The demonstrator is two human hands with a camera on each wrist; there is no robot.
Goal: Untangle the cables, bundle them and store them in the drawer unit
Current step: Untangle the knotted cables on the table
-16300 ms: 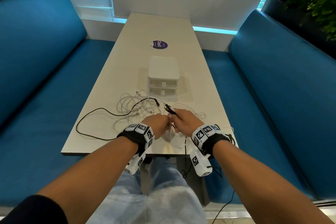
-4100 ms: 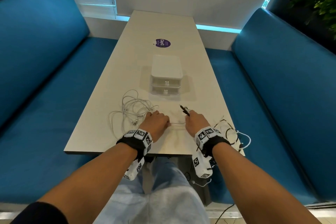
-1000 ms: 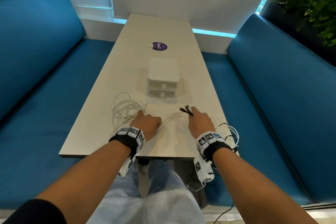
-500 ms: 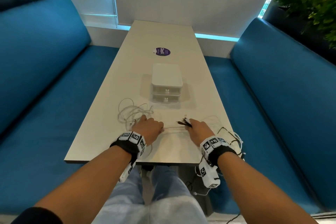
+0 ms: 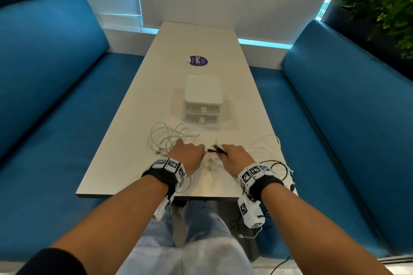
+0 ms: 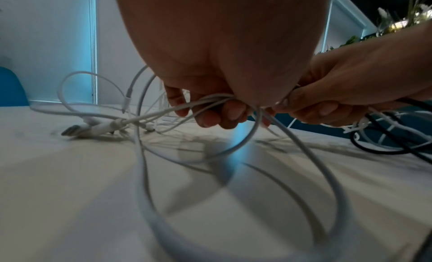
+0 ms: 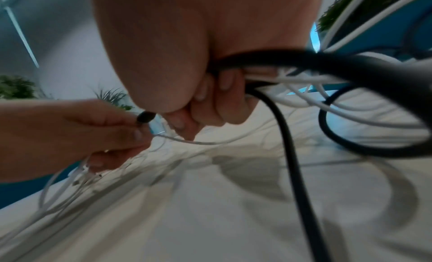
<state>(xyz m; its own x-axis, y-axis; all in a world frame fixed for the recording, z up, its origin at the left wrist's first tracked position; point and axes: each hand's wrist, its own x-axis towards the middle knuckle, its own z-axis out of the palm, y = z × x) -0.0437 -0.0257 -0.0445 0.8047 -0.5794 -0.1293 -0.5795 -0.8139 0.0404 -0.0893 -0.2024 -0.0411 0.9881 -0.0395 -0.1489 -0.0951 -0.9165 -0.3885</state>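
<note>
Still tangled: limp, light cables lie just in front of the drawer unit (image 5: pixel 203 98).
Left hand (image 5: pixel 188 157) clutches white cables (image 6: pixel 161 114); right hand (image 5: pixel 235 158) clasps the black cable (image 7: pixel 287 136). Stiff plugs likely give surest purchase.

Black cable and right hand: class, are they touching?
Touching. The right wrist view shows the black cable running out from under the curled fingers of the right hand.
</note>
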